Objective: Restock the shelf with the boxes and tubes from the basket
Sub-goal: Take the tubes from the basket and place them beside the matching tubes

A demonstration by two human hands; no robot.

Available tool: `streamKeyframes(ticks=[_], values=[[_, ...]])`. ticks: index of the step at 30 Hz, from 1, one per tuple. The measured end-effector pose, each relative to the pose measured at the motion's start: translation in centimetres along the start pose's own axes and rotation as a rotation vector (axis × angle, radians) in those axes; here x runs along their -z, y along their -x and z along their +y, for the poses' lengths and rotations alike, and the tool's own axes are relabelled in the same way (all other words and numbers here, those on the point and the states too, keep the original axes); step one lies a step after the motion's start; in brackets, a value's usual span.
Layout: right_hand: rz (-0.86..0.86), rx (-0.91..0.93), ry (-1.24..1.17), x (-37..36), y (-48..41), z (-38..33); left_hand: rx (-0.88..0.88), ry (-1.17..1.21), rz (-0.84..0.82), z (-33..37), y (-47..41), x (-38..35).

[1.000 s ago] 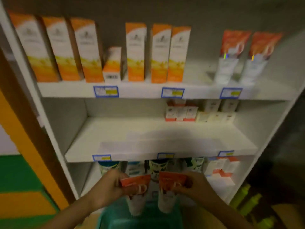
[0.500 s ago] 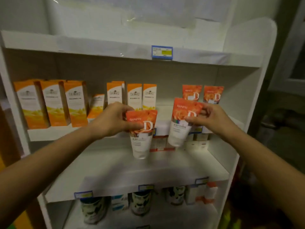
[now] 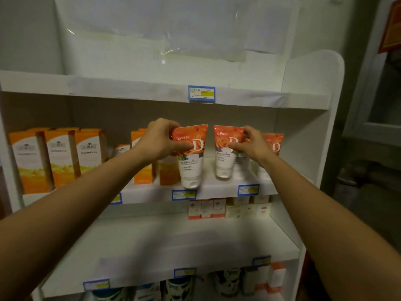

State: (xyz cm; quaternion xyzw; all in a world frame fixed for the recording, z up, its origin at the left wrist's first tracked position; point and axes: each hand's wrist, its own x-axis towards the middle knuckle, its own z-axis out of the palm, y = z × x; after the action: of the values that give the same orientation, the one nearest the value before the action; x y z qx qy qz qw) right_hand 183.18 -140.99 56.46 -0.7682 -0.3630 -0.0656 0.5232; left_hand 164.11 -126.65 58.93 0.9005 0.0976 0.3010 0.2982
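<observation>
At the middle of the frame the left hand (image 3: 159, 141) clamps its fingers on one orange-topped tube (image 3: 191, 156) over the shelf (image 3: 219, 187) edge, while the right hand (image 3: 252, 145) pinches another tube (image 3: 225, 152) standing on that shelf, right of the orange boxes (image 3: 58, 157).
</observation>
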Motion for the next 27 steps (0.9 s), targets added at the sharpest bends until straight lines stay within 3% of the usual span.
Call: streamKeyframes(ticks=[8,13,27], values=[[-0.016,-0.083,-0.064,-0.8,-0.1,0.9,-0.035,-0.047,0.066,0.5,-1.3,-1.1],[0.083,0.005,0.067,-0.7,-0.3,1.5,-0.027,-0.065,0.068,0.7,-1.8,-2.3],[0.217,0.103,0.075,2.5,1.6,2.9,-0.015,-0.165,0.092,1.3,-4.3,-6.1]])
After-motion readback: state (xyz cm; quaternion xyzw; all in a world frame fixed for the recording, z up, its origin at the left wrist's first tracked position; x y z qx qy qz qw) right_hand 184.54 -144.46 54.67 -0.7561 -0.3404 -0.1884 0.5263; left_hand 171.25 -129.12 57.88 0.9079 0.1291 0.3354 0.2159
